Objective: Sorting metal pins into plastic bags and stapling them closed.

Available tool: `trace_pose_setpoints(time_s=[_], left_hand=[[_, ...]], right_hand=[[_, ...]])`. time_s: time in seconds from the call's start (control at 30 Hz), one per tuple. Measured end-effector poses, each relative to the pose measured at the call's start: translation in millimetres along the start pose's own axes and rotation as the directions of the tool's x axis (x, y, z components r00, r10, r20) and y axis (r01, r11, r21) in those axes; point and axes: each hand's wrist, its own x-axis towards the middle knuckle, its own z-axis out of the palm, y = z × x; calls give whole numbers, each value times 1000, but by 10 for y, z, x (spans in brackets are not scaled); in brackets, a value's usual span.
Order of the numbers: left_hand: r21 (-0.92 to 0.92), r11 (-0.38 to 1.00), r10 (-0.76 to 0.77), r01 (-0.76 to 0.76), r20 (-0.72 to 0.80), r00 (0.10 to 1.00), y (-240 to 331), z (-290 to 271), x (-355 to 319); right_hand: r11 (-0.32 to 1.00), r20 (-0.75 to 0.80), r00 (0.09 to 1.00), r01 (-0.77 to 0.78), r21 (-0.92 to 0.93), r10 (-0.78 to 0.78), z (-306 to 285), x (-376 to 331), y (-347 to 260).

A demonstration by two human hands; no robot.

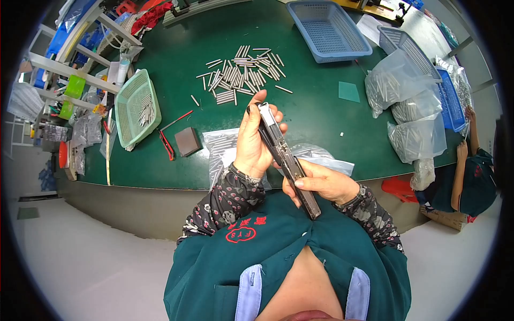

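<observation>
Over the near edge of the green table I hold a long, worn metal stapler (289,160), tilted, with its silver end up and away from me. My left hand (254,140) is wrapped around its upper part, thumb and fingers on either side. Lower down, my right hand (326,183) grips the dark body between thumb and fingers. Clear plastic bags lie behind my hands: one bag with metal pins (217,150) at the left, another clear bag (326,159) at the right. A loose pile of short metal pins (241,72) is spread farther back.
At left are a green basket (153,88) with pins, a red-handled cutter (167,145) and a dark block (187,141). A blue basket (342,55) stands at the back; filled plastic bags (415,140) are stacked right. Another person's hand (462,151) is at the far right.
</observation>
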Motion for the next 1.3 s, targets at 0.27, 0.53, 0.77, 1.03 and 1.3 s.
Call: trace_pose_setpoints(time_s=[0.27, 0.53, 0.77, 1.03, 1.3], left_hand=[[-40, 999, 22, -19, 71, 997, -51, 97, 33], [-20, 999, 43, -39, 251, 967, -128, 136, 53], [-18, 999, 32, -28, 235, 971, -132, 133, 50], [-13, 1000, 19, -16, 252, 968, -136, 156, 1], [-3, 1000, 17, -16, 263, 965, -138, 170, -10]], right_hand=[[975, -140, 989, 22, -221, -54, -25, -28, -43], [960, -377, 925, -64, -272, -46, 82, 56, -122], [959, -446, 893, -81, -270, -50, 116, 58, -161], [963, -494, 863, -35, -267, -106, 160, 75, -93], [988, -527, 842, 49, -144, -118, 162, 101, -33]])
